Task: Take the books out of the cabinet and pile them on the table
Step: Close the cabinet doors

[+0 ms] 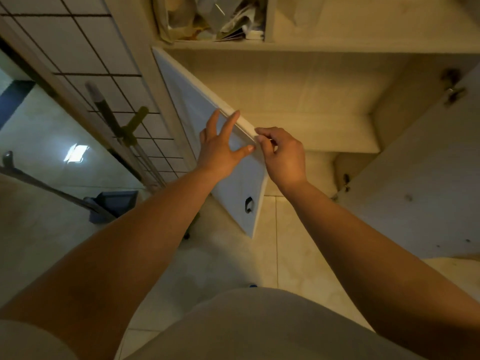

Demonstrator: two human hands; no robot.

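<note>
I look down at a cream cabinet (298,81) with both lower doors swung open. Its lower compartment shows bare shelves and no books. My left hand (220,146) lies with straight spread fingers against the outer face and top edge of the left cabinet door (233,188). My right hand (280,154) pinches that door's top edge with curled fingers, close beside the left thumb. In the open shelf above, papers, bags and what may be books (215,19) are crammed together.
The right cabinet door (420,193) stands open with its hinges showing. A mop with a green clip (122,126) leans on the tiled wall at left, above a blue dustpan (114,206). Pale floor tiles (272,255) lie below. No table is in view.
</note>
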